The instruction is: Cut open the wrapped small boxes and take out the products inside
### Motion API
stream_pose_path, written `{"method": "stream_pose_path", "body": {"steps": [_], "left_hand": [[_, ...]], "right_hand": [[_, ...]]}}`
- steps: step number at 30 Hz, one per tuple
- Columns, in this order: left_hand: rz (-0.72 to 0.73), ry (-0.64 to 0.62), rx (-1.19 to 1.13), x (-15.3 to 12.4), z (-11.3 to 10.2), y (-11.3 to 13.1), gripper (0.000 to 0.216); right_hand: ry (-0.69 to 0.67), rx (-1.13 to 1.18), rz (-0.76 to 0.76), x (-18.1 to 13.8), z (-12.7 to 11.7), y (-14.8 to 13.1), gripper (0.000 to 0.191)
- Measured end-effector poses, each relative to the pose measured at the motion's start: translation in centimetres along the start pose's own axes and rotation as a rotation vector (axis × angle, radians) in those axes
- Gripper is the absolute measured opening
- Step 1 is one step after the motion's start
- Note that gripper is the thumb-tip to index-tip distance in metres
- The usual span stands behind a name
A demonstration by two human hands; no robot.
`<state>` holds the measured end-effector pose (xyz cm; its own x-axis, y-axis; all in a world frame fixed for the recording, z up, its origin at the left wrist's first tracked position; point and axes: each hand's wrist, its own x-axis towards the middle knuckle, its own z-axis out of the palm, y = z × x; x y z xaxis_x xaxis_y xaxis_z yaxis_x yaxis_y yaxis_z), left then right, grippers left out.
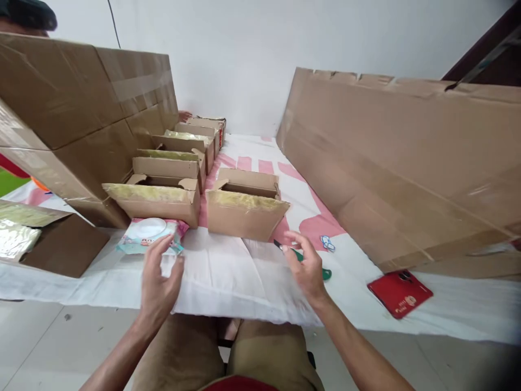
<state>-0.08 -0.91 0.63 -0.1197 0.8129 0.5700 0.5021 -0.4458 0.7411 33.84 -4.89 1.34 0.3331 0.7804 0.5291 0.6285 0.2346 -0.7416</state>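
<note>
My left hand (160, 279) hovers at the table's near edge, thumb and fingers apart, with nothing in it. Just beyond its fingertips lies a pastel pack of wipes (136, 239) with a white oval lid. My right hand (305, 269) is also open, fingers curved and spread. Beneath it lies a green-handled tool (326, 274) with a dark tip, partly hidden by the hand; it looks like a cutter. Ahead, between both hands, stands an open cardboard box (244, 217) with yellowish tape along its front flap.
Several open boxes (157, 203) line the left side beside a tall carton wall (93, 98). Another box (61, 241) sits near left. A large cardboard panel (407, 174) leans along the right. A red phone (401, 293) and a small blue-white piece (327, 243) lie right. A person's hand (185, 116) shows far back.
</note>
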Motion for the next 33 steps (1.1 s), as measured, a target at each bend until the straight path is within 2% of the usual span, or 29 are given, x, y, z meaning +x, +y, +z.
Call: {"method": "stream_pose_path", "body": {"steps": [2,4,6,9,11,13,15,18,20,22,24,27,30,33], "left_hand": [[-0.119,-0.069,-0.152,2.0,3.7,1.0,0.052],[-0.256,-0.09,-0.312,4.6,7.3,1.3,0.065],[-0.32,-0.118,-0.456,7.0,10.2,1.6,0.073],[-0.369,-0.162,-0.54,8.9,12.3,2.4,0.07],[-0.378,-0.166,-0.544,8.3,12.0,3.4,0.067],[-0.336,-0.169,-0.525,6.4,10.4,4.7,0.064],[-0.273,-0.167,-0.468,3.8,7.9,6.1,0.061],[-0.242,-0.119,-0.353,-0.3,2.6,7.1,0.064],[-0.264,-0.069,-0.292,-2.6,-1.6,6.8,0.068],[-0.332,-0.007,-0.223,-4.5,-5.9,5.9,0.071],[-0.394,0.093,-0.145,-5.7,-9.9,4.9,0.076],[-0.463,0.242,-0.02,-6.3,-14.1,3.4,0.079],[-0.533,0.292,-0.003,-5.7,-15.5,1.1,0.078],[-0.59,0.257,-0.088,-4.5,-14.8,-2.0,0.069]], "right_hand": [[-0.004,0.025,0.087,2.1,-0.2,0.9,0.048],[-0.059,0.118,0.156,4.3,0.8,1.1,0.067],[-0.139,0.25,0.204,6.2,2.2,0.9,0.073],[-0.184,0.344,0.238,7.5,3.3,0.3,0.067],[-0.119,0.326,0.229,6.8,2.8,-0.2,0.063],[-0.038,0.296,0.175,4.7,1.3,-0.7,0.063],[0.0,0.247,0.092,1.8,-0.6,-1.3,0.066],[-0.032,0.215,-0.025,-2.7,-2.5,-2.9,0.068],[-0.11,0.232,-0.11,-5.2,-2.2,-4.5,0.068],[-0.202,0.259,-0.194,-6.9,-0.6,-6.5,0.068],[-0.279,0.302,-0.265,-7.7,2.0,-8.6,0.071],[-0.354,0.41,-0.33,-7.9,6.9,-10.9,0.077],[-0.405,0.445,-0.332,-8.0,11.5,-11.6,0.081],[-0.475,0.368,-0.265,-8.9,15.0,-10.6,0.087]]}}
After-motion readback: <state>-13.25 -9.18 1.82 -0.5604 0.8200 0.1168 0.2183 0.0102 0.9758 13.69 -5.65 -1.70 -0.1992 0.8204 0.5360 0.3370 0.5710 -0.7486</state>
